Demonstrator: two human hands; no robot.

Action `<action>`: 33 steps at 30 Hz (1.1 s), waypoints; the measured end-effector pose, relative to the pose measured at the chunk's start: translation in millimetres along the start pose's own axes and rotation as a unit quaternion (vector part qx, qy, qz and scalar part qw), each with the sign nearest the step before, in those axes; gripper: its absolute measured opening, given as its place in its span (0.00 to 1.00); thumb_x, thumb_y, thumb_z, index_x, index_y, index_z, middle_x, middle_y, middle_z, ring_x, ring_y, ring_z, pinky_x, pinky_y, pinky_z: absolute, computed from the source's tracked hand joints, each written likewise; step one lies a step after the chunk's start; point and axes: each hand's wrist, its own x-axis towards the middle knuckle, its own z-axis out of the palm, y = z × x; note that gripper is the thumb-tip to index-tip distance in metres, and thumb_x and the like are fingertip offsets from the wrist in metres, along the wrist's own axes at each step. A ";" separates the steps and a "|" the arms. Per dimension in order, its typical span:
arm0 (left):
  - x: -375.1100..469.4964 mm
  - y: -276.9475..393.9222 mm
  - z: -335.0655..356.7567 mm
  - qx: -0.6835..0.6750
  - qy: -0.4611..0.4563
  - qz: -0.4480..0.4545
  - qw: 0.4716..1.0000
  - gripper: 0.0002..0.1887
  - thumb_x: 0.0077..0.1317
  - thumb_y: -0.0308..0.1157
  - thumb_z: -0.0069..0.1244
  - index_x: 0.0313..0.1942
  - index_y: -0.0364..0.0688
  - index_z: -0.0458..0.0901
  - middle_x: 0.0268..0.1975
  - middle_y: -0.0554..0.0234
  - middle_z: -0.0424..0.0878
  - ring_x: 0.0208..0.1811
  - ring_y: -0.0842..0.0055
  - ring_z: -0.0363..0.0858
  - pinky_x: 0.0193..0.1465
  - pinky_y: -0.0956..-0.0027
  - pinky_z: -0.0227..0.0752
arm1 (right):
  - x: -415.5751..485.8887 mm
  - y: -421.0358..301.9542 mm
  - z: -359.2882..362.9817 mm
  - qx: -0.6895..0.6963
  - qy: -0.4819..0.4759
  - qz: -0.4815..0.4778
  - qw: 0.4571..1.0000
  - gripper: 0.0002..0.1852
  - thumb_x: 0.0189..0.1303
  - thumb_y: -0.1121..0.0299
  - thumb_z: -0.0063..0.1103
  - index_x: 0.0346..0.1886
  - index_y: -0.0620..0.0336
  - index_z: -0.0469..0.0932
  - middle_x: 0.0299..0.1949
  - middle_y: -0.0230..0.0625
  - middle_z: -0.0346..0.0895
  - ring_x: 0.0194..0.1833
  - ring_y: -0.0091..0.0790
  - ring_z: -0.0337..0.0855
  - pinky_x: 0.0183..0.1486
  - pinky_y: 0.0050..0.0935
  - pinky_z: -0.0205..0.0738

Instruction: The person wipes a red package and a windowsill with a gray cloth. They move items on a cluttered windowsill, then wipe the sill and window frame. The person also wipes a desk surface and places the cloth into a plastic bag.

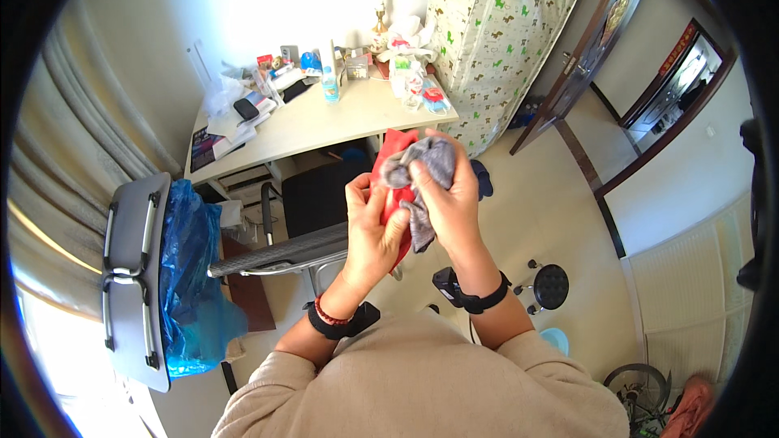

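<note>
Both hands are raised in front of my chest, close together. My left hand [377, 225] grips a red cloth [395, 140], which reaches up past the fingers and down behind the hand. In my right hand [453, 201] is a crumpled grey cloth [435, 158], pinched under the thumb and lying against the red one. One end of the grey cloth hangs down between the hands. What kind of garment or rag either cloth is, I cannot tell. Each wrist wears a black strap with a small dark device; a red bead bracelet [330, 311] circles the left one.
Beyond my hands stands a cream desk [292, 128] bearing bottles, papers and bags. A black office chair [286, 249] is close on the left, near a folded table [134, 280] and blue plastic bag [195, 280]. Rightward are a patterned fabric wardrobe [487, 42], round stool [551, 287] and open door [590, 48].
</note>
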 end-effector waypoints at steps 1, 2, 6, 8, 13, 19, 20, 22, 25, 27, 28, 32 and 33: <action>9.3 2.0 18.9 -0.083 0.029 -0.055 0.995 0.24 0.70 0.42 0.55 0.59 0.35 0.77 0.56 0.44 0.68 0.59 0.57 0.66 0.66 0.60 0.61 | 1.8 0.9 -15.8 -0.003 -0.040 -0.021 0.999 0.24 0.64 0.76 0.64 0.63 0.63 0.69 0.54 0.38 0.78 0.55 0.27 0.79 0.60 0.29 0.72; 14.6 4.0 32.8 -0.093 0.033 -0.046 0.994 0.24 0.70 0.44 0.55 0.59 0.35 0.77 0.56 0.45 0.68 0.59 0.58 0.66 0.66 0.60 0.62 | 5.2 4.3 -26.6 -0.065 -0.072 -0.066 0.993 0.29 0.62 0.78 0.64 0.66 0.62 0.67 0.59 0.39 0.75 0.59 0.29 0.76 0.64 0.31 0.70; 23.0 16.3 92.5 0.041 0.038 0.041 0.998 0.27 0.69 0.46 0.57 0.60 0.36 0.78 0.59 0.45 0.65 0.56 0.59 0.70 0.60 0.60 0.68 | 25.9 12.6 -75.7 0.045 0.029 0.002 0.999 0.21 0.62 0.80 0.63 0.58 0.62 0.72 0.51 0.36 0.79 0.52 0.28 0.80 0.59 0.30 0.74; 22.5 21.9 122.9 0.078 0.043 0.021 0.996 0.26 0.65 0.35 0.61 0.62 0.37 0.79 0.59 0.44 0.65 0.53 0.60 0.72 0.56 0.62 0.71 | 42.4 14.8 -104.0 0.092 0.062 0.077 0.991 0.13 0.63 0.80 0.63 0.50 0.62 0.72 0.44 0.31 0.79 0.45 0.22 0.80 0.51 0.25 0.75; 45.9 10.0 163.4 0.075 0.060 0.046 0.994 0.20 0.68 0.27 0.57 0.60 0.39 0.81 0.58 0.46 0.67 0.53 0.61 0.73 0.57 0.65 0.71 | 66.5 28.1 -131.4 0.117 0.109 0.049 0.986 0.20 0.60 0.84 0.62 0.56 0.63 0.76 0.51 0.35 0.78 0.50 0.26 0.80 0.55 0.26 0.74; 76.9 -10.0 197.6 -0.157 0.088 -0.029 0.983 0.16 0.76 0.30 0.48 0.60 0.35 0.79 0.60 0.54 0.66 0.55 0.71 0.71 0.58 0.70 0.69 | 109.0 42.5 -167.0 -0.185 -0.025 -0.192 0.963 0.28 0.51 0.85 0.64 0.59 0.60 0.79 0.62 0.54 0.74 0.59 0.51 0.80 0.59 0.38 0.76; 85.7 -15.1 204.9 -0.170 0.095 -0.035 0.980 0.17 0.77 0.31 0.47 0.60 0.33 0.79 0.60 0.55 0.66 0.56 0.73 0.70 0.60 0.72 0.67 | 117.4 44.3 -172.6 -0.199 -0.044 -0.193 0.960 0.28 0.51 0.84 0.65 0.59 0.58 0.80 0.64 0.55 0.72 0.60 0.54 0.80 0.57 0.41 0.78; 107.5 -28.3 217.0 -0.224 0.118 -0.062 0.965 0.16 0.77 0.32 0.45 0.60 0.33 0.78 0.60 0.57 0.67 0.58 0.74 0.69 0.63 0.74 0.64 | 135.8 49.1 -179.7 -0.217 -0.099 -0.197 0.951 0.28 0.51 0.82 0.67 0.59 0.58 0.80 0.66 0.56 0.70 0.59 0.55 0.80 0.58 0.41 0.78; 144.8 -52.3 224.6 -0.332 0.145 -0.140 0.921 0.16 0.78 0.33 0.43 0.59 0.34 0.78 0.58 0.61 0.69 0.59 0.77 0.70 0.64 0.73 0.65 | 161.1 62.3 -179.0 -0.217 -0.188 -0.194 0.938 0.29 0.49 0.81 0.69 0.59 0.59 0.79 0.73 0.58 0.59 0.67 0.59 0.72 0.65 0.43 0.72; 164.5 -64.2 226.2 -0.461 0.181 -0.184 0.849 0.17 0.79 0.35 0.43 0.59 0.35 0.78 0.57 0.65 0.71 0.58 0.78 0.73 0.64 0.72 0.66 | 174.3 73.5 -175.5 -0.191 -0.247 -0.189 0.931 0.30 0.48 0.82 0.69 0.59 0.58 0.80 0.77 0.58 0.51 0.74 0.61 0.60 0.71 0.46 0.63; 178.4 -72.0 222.9 -0.454 0.189 -0.173 0.854 0.18 0.79 0.37 0.44 0.60 0.35 0.78 0.56 0.68 0.72 0.57 0.80 0.75 0.63 0.72 0.68 | 181.0 79.6 -172.5 -0.178 -0.284 -0.176 0.925 0.30 0.48 0.83 0.68 0.59 0.56 0.80 0.79 0.57 0.45 0.77 0.62 0.51 0.74 0.49 0.56; 214.9 -86.7 218.4 -0.483 0.232 -0.216 0.816 0.20 0.79 0.41 0.41 0.62 0.37 0.74 0.54 0.58 0.83 0.51 0.75 0.84 0.54 0.69 0.80 | 212.3 101.5 -168.4 -0.152 -0.312 -0.170 0.922 0.30 0.47 0.83 0.68 0.58 0.55 0.82 0.80 0.55 0.44 0.78 0.62 0.47 0.75 0.49 0.54; 220.4 -90.0 213.9 -0.482 0.239 -0.230 0.811 0.21 0.80 0.42 0.40 0.62 0.37 0.73 0.54 0.58 0.83 0.51 0.74 0.84 0.54 0.68 0.80 | 220.2 105.4 -169.7 -0.163 -0.357 -0.161 0.906 0.29 0.47 0.83 0.69 0.57 0.55 0.82 0.80 0.55 0.44 0.78 0.61 0.47 0.75 0.48 0.54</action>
